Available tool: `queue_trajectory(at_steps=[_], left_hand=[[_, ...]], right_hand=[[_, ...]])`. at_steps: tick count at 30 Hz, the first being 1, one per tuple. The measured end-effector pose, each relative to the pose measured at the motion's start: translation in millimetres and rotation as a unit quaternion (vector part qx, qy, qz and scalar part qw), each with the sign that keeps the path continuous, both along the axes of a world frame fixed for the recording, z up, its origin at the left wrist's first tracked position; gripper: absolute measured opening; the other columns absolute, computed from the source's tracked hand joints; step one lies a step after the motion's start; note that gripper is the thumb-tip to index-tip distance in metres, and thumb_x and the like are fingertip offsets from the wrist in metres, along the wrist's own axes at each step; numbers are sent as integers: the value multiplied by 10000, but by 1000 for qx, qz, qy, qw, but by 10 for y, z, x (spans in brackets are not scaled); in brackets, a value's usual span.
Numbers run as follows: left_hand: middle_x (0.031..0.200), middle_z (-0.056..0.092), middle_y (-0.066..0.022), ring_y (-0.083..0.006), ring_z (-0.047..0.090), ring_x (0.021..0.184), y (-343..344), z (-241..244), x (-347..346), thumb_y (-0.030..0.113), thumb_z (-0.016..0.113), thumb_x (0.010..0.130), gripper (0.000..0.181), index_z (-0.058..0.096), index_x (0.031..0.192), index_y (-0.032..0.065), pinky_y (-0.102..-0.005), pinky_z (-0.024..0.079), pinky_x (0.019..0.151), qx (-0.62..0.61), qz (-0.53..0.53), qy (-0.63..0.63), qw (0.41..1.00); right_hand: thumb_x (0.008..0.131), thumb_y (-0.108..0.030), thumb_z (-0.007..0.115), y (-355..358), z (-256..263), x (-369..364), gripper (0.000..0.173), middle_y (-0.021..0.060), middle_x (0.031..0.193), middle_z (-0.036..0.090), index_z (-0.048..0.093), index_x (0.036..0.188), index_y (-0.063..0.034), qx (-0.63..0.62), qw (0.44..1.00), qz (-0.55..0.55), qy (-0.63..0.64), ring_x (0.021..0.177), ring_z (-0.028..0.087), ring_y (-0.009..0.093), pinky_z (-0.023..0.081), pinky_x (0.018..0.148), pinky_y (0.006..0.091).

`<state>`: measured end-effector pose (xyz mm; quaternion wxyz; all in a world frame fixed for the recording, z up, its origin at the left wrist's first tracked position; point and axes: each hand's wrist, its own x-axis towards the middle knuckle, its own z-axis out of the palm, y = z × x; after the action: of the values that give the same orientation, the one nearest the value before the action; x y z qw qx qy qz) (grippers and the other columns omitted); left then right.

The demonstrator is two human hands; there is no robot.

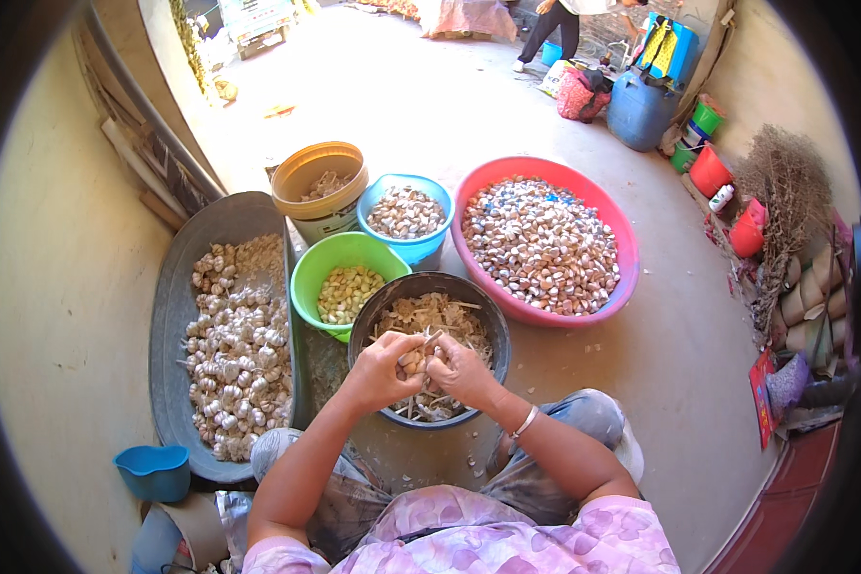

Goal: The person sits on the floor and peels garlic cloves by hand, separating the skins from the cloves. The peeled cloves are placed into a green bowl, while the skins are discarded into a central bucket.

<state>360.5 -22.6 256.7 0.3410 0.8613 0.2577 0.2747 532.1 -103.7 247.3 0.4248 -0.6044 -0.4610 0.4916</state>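
Observation:
Both hands meet above a black tub (501,344) that holds dry garlic skins and stalks (430,319). My left hand (384,366) grips a partly opened garlic bulb (412,361), its cloves showing between the fingers. On the other side, my right hand (466,374) pinches the same bulb near its stalk; the fingers hide part of it. Just beyond the tub stands a green bucket (307,276) with pale peeled cloves (348,290). To the left, a long dark trough (172,344) holds many whole garlic bulbs (237,366).
A pink basin (628,276) and a light blue bucket (402,247) hold unpeeled cloves. A yellow-brown bucket (319,154) contains husks. At far right are a blue barrel (638,111), red buckets (710,171) and dried plants (786,179). A person (556,29) stands in the background.

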Motion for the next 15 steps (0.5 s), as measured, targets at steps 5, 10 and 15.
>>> queue_trajectory(at_steps=[5,10,15], left_hand=[[1040,614,-97,-133,648,765,-84,-33,100,36,765,700,462,638,1144,24,-259,549,603,18,31,-16,999],[1080,605,-69,-113,656,864,-76,101,131,-5,754,762,494,585,1225,18,-242,556,721,-29,4,-52,998],[1059,639,-62,-96,649,898,-89,88,36,-42,659,861,580,426,1391,0,-232,547,717,-392,-12,-153,907]], right_hand=[[948,-168,488,44,-69,-18,142,40,701,595,559,1005,-59,20,997,-66,21,560,566,112,476,523,280],[1028,-316,505,85,-61,113,232,-10,810,586,504,1085,-91,12,989,-6,146,638,541,58,442,515,209],[1020,-353,539,52,-141,180,225,1,949,643,499,1065,-137,-66,935,26,348,783,639,82,391,509,171]])
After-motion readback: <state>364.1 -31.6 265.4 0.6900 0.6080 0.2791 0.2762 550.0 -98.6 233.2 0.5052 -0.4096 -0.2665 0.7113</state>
